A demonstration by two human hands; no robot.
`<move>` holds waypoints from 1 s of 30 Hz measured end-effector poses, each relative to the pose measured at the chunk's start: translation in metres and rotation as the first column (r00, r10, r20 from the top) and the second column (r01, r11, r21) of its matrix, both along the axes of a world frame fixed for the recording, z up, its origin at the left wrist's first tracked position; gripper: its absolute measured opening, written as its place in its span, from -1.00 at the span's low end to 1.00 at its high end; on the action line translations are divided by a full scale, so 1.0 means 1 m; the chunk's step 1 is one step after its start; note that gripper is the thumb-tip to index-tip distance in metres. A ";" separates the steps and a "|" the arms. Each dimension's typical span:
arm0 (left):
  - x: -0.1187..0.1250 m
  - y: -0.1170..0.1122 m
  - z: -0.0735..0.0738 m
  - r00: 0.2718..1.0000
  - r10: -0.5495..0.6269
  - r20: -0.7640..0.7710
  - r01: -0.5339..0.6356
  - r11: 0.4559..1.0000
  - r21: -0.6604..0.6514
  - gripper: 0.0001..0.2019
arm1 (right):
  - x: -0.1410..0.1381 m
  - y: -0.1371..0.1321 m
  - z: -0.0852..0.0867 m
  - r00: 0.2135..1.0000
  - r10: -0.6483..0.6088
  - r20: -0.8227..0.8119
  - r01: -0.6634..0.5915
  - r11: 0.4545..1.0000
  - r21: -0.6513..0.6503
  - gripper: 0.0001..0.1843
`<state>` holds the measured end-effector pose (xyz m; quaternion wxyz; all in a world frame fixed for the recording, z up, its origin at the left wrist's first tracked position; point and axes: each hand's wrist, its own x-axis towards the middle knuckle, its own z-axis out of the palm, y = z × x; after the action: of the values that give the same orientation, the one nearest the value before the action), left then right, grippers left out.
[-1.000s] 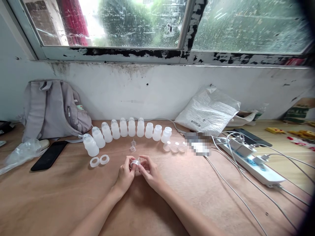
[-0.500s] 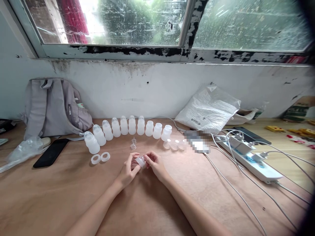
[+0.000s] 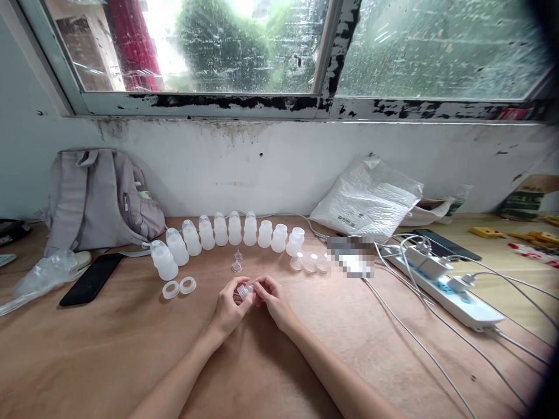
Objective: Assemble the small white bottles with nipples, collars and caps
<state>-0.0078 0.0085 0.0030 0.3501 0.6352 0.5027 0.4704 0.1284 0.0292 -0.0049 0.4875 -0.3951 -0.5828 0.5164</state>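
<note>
Clear plastic collar (image 3: 245,291) is pointing rightward below frame centre, your left hand (image 3: 230,306) grasping it, your right hand (image 3: 273,299) pinching its right end.

Both forearms enter from the bottom edge, bare, angled inward. Left forearm (image 3: 186,366), right forearm (image 3: 334,369). Left hand (image 3: 229,308) and right hand (image 3: 276,302) close together, centre, back of each partly showing. Left fingers curled, thumb opposite, pointing toward the right hand. Right fingers bent in a pinch, tips turned left. Fingertips near each other; contact between them unclear.
</note>
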 end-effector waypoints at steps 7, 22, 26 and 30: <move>-0.012 0.004 -0.002 0.993 0.062 -0.098 -0.052 0.993 0.107 -0.77 | 0.015 0.023 -0.009 0.974 -0.226 0.022 0.225 0.974 0.010 -0.64; -0.016 0.005 -0.002 0.988 0.152 -0.029 -0.148 0.981 0.125 -0.81 | 0.011 0.138 0.044 0.500 -0.513 0.698 0.278 0.858 0.432 -0.57; -0.017 0.008 -0.003 0.987 0.158 0.026 -0.159 0.983 0.087 -0.80 | 0.013 0.128 0.051 0.466 -0.529 0.709 0.239 0.847 0.475 -0.75; -0.018 0.013 -0.005 0.969 0.206 0.137 -0.218 0.973 0.077 -0.79 | 0.017 0.094 0.055 0.491 -0.599 0.633 0.169 0.778 0.606 -0.79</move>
<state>-0.0261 0.0211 -0.0024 0.2999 0.5616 0.5222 0.5675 0.1449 0.1235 0.0497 0.3574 -0.5772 -0.7343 -0.0016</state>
